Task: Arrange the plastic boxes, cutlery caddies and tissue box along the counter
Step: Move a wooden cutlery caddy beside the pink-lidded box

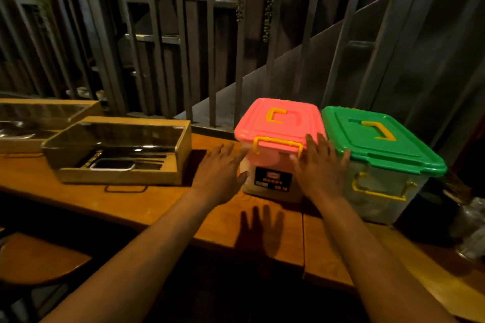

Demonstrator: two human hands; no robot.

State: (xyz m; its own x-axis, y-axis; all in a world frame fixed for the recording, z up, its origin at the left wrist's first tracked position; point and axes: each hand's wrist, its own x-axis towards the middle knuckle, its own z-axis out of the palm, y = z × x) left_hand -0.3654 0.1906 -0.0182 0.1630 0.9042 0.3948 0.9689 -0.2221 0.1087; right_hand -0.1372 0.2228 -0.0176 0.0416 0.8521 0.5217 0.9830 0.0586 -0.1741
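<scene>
A person's two bare hands close in on a translucent plastic box with a pink lid and yellow latch handle [273, 155], which stands on the long orange-brown wooden desk [147, 207] against a dark slatted metal railing [162, 34]. The left hand [223, 173] spreads flat by the box's left wall, fingers open and gripping nothing; whether the palm actually presses the plastic cannot be told from this angle. The right hand [319, 165] lies open across the box's front right corner, at the seam where it meets its neighbour, a translucent plastic box with a green lid and yellow handles [380, 157]. The two boxes sit touching, side by side, at the right of the desk.

To the left, apart from the pink-lidded box, rests a wooden cutlery caddy with a dark clear hinged cover [118, 149], dark utensils visible inside; a second wooden cutlery caddy [39, 118] lies behind it at the frame's far-left edge. No tissue box is in view (it may lie outside the frame).

The step in hand appears to be placing or squaring the pink-lidded box in the row. The next move likely calls for both palms to clamp its side walls and nudge it straight against the green-lidded box, or else to let go and turn to the caddies, which sit angled and unaligned.
</scene>
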